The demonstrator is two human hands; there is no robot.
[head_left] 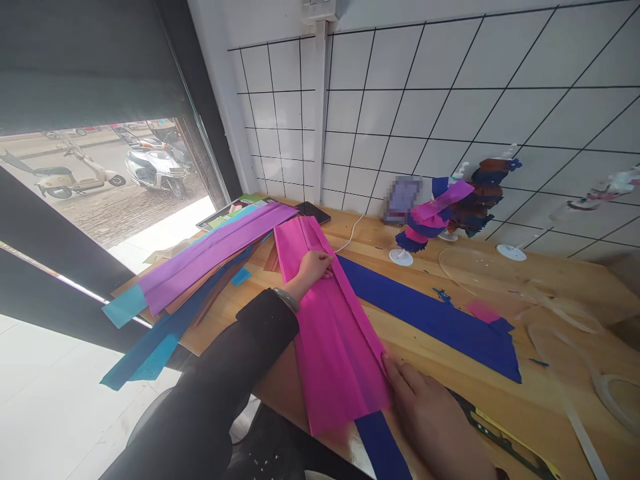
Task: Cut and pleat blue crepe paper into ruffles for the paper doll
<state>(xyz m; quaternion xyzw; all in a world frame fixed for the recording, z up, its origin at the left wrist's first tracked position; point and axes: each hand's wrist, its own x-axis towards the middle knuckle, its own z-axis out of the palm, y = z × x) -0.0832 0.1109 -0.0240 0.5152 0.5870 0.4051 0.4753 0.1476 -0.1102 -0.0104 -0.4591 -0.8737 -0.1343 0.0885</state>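
A long sheet of bright pink crepe paper [335, 347] lies lengthwise in front of me, with a narrow strip folded over along its right edge. My left hand [313, 270] is closed at the upper part of that fold, its fingers curled on the paper. Lower down, the fingertips of my right hand [435, 420] pinch the same folded edge near the bottom corner. Beneath the pink sheet runs a dark blue crepe paper strip [435, 317], showing on the right and again below the sheet's lower end.
Purple crepe paper [215, 257] lies with blue and brown strips at the left. A black and yellow cutter-like tool [505, 433] is beside my right hand. Ruffled paper pieces on a stand [430, 217], clear ribbon [555, 307] and a phone [314, 212] are on the wooden table [400, 337].
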